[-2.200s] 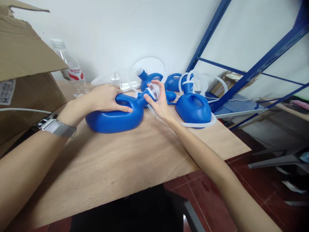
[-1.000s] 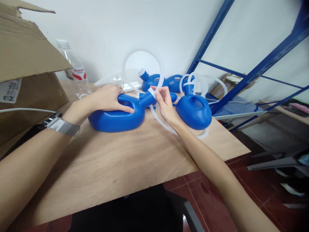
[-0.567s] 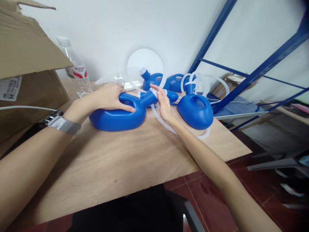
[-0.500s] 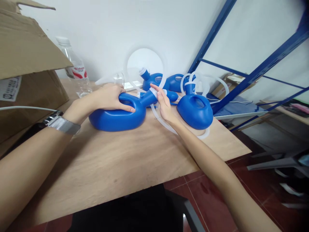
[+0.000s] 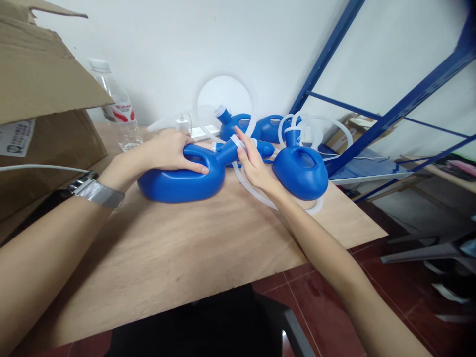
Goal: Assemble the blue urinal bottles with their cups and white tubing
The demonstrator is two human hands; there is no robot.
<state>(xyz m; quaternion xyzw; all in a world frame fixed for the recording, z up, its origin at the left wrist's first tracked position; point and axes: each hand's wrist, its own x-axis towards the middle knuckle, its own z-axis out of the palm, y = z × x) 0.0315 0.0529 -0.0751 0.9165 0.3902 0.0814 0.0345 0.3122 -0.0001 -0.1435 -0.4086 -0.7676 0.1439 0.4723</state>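
Cardboard box [image 5: 48, 74], plastic bottle [image 5: 122, 113], blue rack [image 5: 324, 62]

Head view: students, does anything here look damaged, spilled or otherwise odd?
The cardboard box at left looks damaged: its upper edge is ragged, with a torn strip sticking out. No spill shows, and the blue handled bottle under the left hand has no visible damage.

Wall [image 5: 159, 44]: bright, pale, evenly lit
Tabletop [image 5: 208, 248]: soft-edged shadows, grain slightly smeared
Blue jug [image 5: 182, 188]: thin pale sheen along its upper side
Floor [image 5: 308, 297]: dim
Blue shelf frame [image 5: 399, 96]: stretched toward the edge, wide-angle distortion
Upper right corner: darkened, blurred
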